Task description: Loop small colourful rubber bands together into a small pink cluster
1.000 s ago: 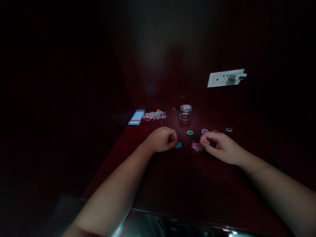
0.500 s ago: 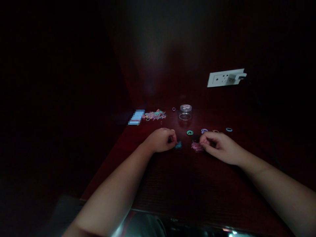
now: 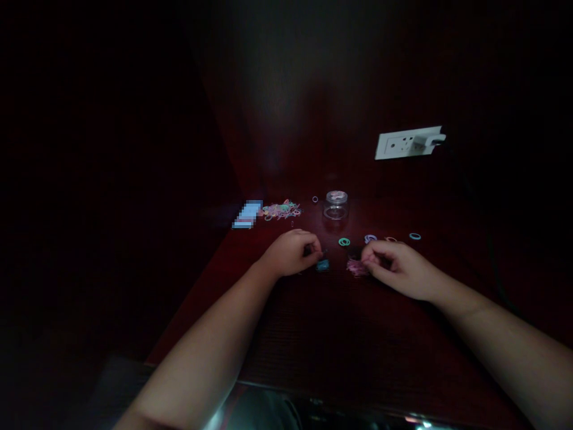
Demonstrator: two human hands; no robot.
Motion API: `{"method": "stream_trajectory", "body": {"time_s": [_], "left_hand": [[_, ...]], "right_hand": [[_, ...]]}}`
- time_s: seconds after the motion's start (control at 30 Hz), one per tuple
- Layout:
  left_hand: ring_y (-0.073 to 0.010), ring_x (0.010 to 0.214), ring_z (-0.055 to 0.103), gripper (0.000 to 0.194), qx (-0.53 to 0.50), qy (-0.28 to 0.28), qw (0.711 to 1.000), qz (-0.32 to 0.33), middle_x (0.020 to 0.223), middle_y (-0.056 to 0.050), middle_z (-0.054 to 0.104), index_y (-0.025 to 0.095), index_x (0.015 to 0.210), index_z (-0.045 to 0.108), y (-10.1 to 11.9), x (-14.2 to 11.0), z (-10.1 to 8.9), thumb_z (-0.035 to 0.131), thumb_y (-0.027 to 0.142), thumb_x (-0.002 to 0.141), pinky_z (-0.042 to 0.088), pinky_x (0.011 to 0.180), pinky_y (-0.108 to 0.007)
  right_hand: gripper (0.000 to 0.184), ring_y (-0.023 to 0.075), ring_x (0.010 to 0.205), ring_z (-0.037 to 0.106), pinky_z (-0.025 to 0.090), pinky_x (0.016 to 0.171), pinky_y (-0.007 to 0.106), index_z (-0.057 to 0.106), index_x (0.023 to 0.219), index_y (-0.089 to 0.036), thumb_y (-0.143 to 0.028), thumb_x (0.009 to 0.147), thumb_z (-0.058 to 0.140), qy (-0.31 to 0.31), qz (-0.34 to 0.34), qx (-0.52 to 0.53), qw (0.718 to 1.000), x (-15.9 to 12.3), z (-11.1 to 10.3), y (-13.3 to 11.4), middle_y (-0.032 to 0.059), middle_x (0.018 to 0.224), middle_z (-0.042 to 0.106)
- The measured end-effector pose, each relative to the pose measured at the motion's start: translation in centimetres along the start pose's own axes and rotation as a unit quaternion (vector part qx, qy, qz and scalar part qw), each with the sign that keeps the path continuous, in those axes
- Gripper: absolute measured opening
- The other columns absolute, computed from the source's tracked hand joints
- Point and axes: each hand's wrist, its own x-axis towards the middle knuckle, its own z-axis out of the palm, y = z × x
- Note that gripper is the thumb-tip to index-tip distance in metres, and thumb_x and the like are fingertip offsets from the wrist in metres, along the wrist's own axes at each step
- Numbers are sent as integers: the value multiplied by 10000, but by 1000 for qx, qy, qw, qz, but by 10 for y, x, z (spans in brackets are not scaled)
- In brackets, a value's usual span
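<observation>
My left hand (image 3: 295, 252) is closed in a pinch just above a small blue pile (image 3: 323, 265), perhaps small elastic bands. Something tiny and dark shows at its fingertips, too small to name. At the right, my right hand (image 3: 398, 267) has thumb and forefinger pressed together at the edge of a pink pile (image 3: 356, 267) of thin strands or bands. Whatever it pinches is hidden. Behind the hands lie green rings (image 3: 344, 242), purple rings (image 3: 370, 238), an orange ring (image 3: 391, 239) partly behind my right hand, and a blue ring (image 3: 415, 236).
A heap of mixed coloured bands (image 3: 282, 210) lies at the back left beside a lit, blurred phone-like screen (image 3: 248, 214). A clear lidded jar (image 3: 335, 206) stands at the back, a lone purple ring (image 3: 315, 199) near it. A socket panel (image 3: 408, 143) with a plug is on the wall.
My left hand has lifted slightly away from the blue pile, which now shows apart from the fingertips. My right hand stays almost in place at the pink pile.
</observation>
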Motion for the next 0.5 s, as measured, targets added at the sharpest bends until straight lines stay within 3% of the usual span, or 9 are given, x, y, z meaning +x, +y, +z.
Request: {"method": "stream_trajectory", "body": {"time_s": [0.17,0.5], "left_hand": [[-145,795,650,72,-23,-50,998,2,828,-9,712,189,832,694,-3,-1,1,634,227,842,473,773,-274],[-139,767,667,88,-25,-95,995,5,811,-7,736,196,833,725,-5,-1,-4,653,246,837,488,793,-272]], "right_hand": [[111,117,569,473,379,526,235,581,774,-192,-257,862,604,-1,0,-3,1000,0,-1,0,-17,643,531],[120,122,579,478,392,537,241,579,777,-193,-258,876,599,3,0,-6,1000,0,-1,-1,-10,649,537]]}}
